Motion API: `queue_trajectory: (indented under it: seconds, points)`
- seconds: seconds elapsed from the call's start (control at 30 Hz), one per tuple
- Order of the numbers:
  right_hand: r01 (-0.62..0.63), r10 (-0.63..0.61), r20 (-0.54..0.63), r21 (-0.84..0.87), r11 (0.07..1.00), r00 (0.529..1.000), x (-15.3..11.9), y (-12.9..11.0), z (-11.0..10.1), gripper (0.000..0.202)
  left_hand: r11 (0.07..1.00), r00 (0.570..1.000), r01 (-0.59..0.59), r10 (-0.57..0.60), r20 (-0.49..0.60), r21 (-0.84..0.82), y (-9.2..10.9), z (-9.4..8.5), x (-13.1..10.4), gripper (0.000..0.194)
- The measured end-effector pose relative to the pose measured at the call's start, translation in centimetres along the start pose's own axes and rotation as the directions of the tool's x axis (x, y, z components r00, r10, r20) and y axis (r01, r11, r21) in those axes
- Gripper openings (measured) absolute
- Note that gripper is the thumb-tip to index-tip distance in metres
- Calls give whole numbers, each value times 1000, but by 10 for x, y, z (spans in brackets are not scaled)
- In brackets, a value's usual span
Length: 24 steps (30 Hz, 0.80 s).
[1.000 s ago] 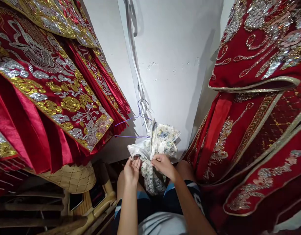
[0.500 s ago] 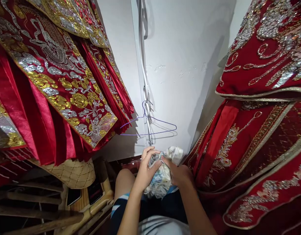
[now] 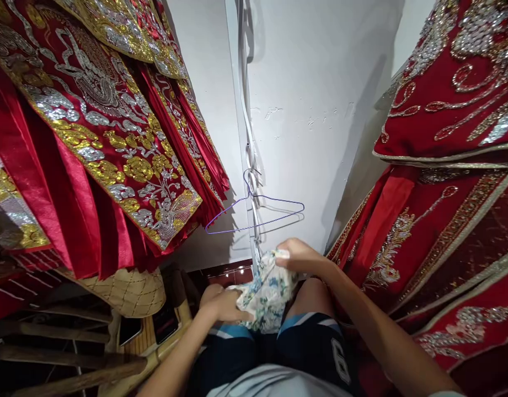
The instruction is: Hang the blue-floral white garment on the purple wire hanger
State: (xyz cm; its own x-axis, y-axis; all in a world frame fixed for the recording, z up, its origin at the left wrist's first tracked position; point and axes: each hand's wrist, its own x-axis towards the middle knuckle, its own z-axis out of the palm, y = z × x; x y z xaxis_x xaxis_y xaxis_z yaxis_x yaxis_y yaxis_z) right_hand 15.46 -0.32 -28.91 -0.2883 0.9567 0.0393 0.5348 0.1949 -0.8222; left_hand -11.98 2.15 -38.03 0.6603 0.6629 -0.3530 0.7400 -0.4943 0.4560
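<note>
A crumpled white cloth with a blue and green floral pattern is stretched between my hands above my lap. My left hand grips its lower left side, the fingers partly hidden in the folds. At the cloth's upper right, my right hand is closed on the edge. Beyond the hands, a thin purple wire hanger hangs from a white strap against the wall.
Red garments with gold and silver embroidery hang at the left, and beaded red garments at the right. A bamboo chair stands lower left, with two phone-like dark objects on it. A pale wall is ahead.
My hands have moved apart, the left one down and left, the right one slightly up and right. The cloth is more spread out between them. The view has shifted slightly.
</note>
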Motion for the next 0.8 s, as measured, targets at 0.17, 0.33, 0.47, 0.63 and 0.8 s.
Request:
queue_trajectory:
  seconds: [0.17,0.33,0.47,0.63,0.8]
  points:
    - [224,-246,-427,-101,969,870,63,26,-8,37,970,944,161,-97,-316,184,-27,-41,-18,42]
    - [123,-97,-461,26,992,882,101,55,5,25,877,818,425,-268,-508,222,-33,-88,-30,43]
    - [95,-70,-532,20,995,844,88,59,4,35,894,772,437,-320,-549,93,-40,-105,-23,43]
    - [65,-77,-554,-41,997,829,68,49,-5,31,942,839,331,-271,-471,47,-50,-112,4,21]
    - [39,-41,-543,-16,999,839,62,48,-2,28,958,815,278,-197,-545,68,-42,-123,14,11]
